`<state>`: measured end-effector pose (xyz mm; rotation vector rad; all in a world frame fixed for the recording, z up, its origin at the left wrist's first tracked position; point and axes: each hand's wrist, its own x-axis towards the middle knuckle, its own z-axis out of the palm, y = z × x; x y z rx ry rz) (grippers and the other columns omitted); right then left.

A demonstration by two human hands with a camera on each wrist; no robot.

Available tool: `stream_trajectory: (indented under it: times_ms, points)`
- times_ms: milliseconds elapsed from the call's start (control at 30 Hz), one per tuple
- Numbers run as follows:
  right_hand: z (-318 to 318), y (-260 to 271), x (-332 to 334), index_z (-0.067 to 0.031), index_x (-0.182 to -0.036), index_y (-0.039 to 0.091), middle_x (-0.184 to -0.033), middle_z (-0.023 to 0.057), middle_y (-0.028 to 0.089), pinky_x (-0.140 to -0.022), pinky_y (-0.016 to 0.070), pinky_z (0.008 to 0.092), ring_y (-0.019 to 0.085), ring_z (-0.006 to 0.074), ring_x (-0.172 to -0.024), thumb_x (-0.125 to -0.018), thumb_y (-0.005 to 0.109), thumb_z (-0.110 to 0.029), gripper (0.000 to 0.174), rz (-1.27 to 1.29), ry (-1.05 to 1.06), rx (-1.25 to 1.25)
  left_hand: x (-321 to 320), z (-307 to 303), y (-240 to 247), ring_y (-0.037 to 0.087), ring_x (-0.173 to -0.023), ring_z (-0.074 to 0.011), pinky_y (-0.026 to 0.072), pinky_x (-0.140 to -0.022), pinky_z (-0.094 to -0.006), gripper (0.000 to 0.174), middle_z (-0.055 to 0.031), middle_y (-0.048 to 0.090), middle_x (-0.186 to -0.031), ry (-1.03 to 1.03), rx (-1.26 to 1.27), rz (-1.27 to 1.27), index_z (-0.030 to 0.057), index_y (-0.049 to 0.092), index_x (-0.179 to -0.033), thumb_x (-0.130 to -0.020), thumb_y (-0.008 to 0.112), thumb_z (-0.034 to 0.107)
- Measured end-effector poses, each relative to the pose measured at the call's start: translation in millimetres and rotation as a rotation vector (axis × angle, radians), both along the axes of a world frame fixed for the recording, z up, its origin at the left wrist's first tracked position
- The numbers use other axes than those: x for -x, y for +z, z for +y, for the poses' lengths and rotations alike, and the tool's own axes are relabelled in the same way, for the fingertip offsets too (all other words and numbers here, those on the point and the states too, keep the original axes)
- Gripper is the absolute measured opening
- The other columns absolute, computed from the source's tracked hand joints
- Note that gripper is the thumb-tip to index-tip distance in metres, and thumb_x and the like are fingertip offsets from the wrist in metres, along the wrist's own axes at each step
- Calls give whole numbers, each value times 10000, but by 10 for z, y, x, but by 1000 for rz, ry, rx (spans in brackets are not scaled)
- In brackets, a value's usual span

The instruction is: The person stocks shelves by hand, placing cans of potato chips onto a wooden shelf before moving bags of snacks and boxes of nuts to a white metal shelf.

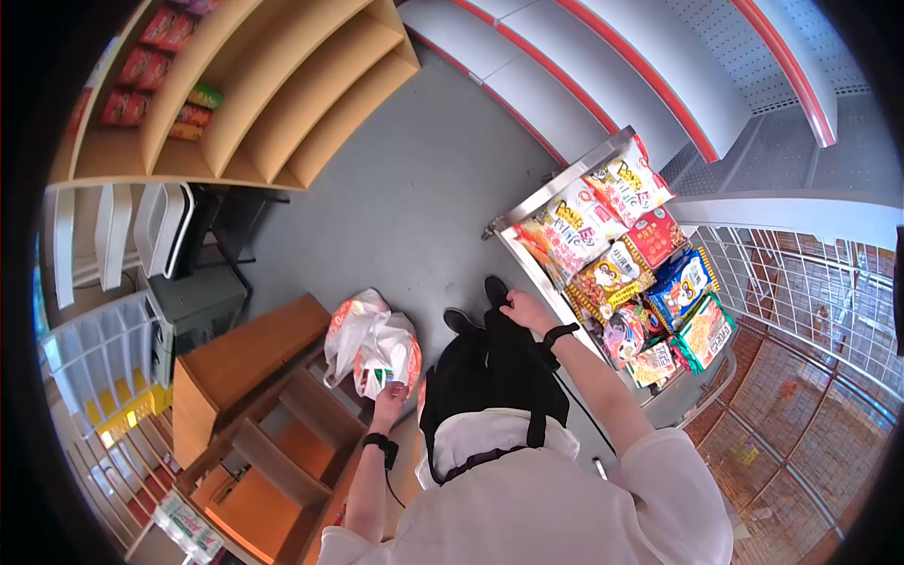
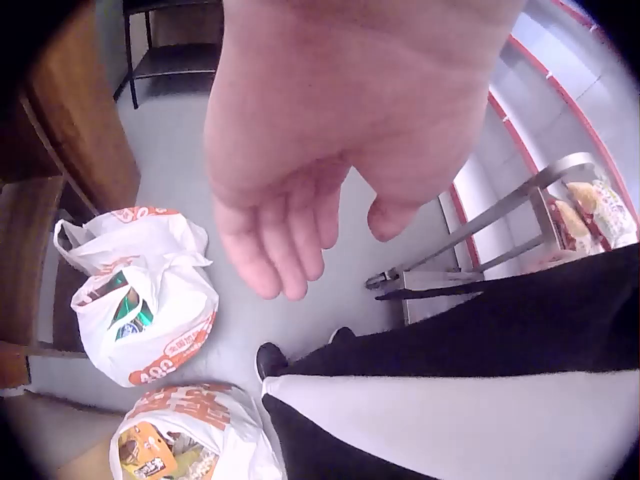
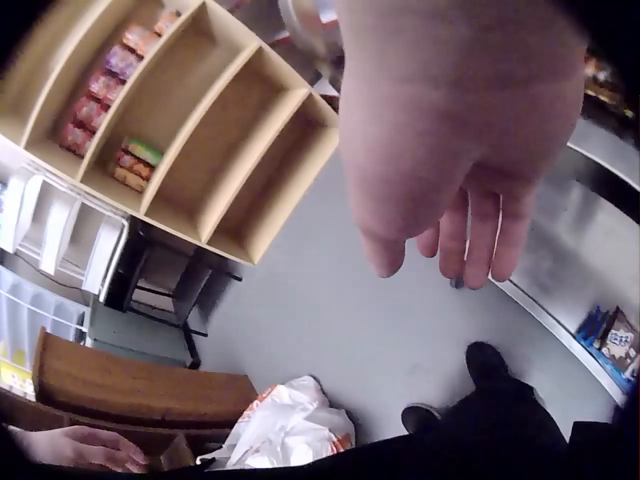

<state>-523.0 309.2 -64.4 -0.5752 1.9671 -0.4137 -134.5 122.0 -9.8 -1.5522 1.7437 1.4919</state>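
Observation:
White plastic bags with red print (image 1: 363, 330) stand on the floor, packages showing inside. My left hand (image 1: 390, 407) is just over the bags in the head view; in the left wrist view the same hand (image 2: 330, 130) hangs with relaxed fingers, holding nothing, to the right of one bag (image 2: 150, 300) and above another (image 2: 200, 420). My right hand (image 1: 527, 311) is over my leg, left of a metal cart loaded with snack bags (image 1: 612, 273); in the right wrist view this hand (image 3: 460, 150) has fingers extended downward and nothing in them.
A wooden shelf unit (image 1: 282, 85) with a few red packs is at upper left, white shelves with red edges (image 1: 603, 56) at upper right. Brown wooden furniture (image 1: 254, 367) stands left of the bags. Wire mesh panels (image 1: 800, 311) are on the right.

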Motion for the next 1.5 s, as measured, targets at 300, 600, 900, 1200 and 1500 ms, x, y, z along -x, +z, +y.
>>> stream_trajectory:
  times_ms: [300,600,900,1200,1500]
  points:
    - [822,-432,-487,-14,-992,629,-904,166,681,-791,505,399,647,336,-885,-805,671,-328,368,41,-197,7,-137,428,-372,661,-789,-246,509,-738,-351,293,-153,681,-835,-102,255,-21,8,623,-983,-873,631,279]
    - [1284,-1321,-1061,-4,-1043,598,-891,177,667,-757,509,410,645,329,-864,-820,673,-343,412,57,-161,6,-100,699,-1221,664,-800,-195,519,-751,-321,233,-121,676,-867,59,171,222,-2,596,-1009,-876,625,187]
    - [1923,-2570,-805,20,-1028,563,-1016,210,607,-810,466,454,586,386,-945,-814,668,-270,376,650,-362,19,166,1147,-2492,656,-782,-180,511,-711,-302,218,-94,683,-895,122,141,374,25,588,-1074,-886,615,133]
    - [3310,-2578,393,77,-1176,459,-1149,306,529,-884,487,463,571,431,-1022,-783,633,-478,702,1191,-812,-822,591,1536,-3159,640,-838,-163,497,-784,-272,201,-81,660,-912,215,-9,482,4,575,-1072,-898,602,101]
    - [4932,-3120,986,133,-1192,529,-1191,309,562,-956,451,429,551,415,-1121,-694,475,-823,1079,946,-803,-979,752,1792,-3381,631,-850,-149,487,-793,-263,207,-73,655,-916,116,-61,433,3,566,-1083,-898,592,91]
